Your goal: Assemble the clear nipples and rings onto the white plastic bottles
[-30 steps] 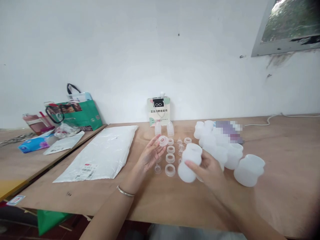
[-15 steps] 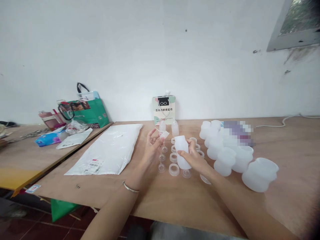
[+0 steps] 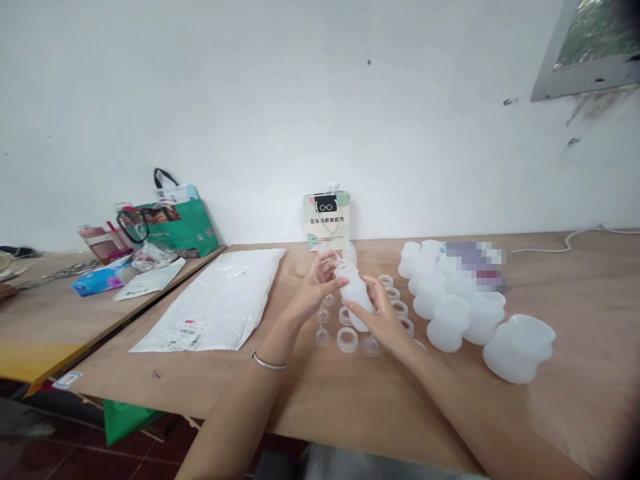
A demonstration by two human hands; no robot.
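My right hand (image 3: 381,317) grips a small translucent white bottle (image 3: 356,295), tilted with its neck toward the upper left. My left hand (image 3: 316,289) presses a clear ring-shaped collar (image 3: 336,269) onto that neck with its fingertips. Both hands hover over the wooden table (image 3: 350,400), just above rows of loose clear collars (image 3: 347,340) and small clear nipples (image 3: 323,335). A silver bangle sits on my left wrist.
Several white bottles (image 3: 450,321) stand to the right, the nearest one (image 3: 520,347) large. A white plastic mailer (image 3: 220,300) lies to the left. A small paper bag (image 3: 327,220) stands at the wall. A green bag (image 3: 175,227) and clutter sit on the side table.
My hands came together: the left brought the collar to the bottle's neck, and the right tipped the bottle from upright toward the left.
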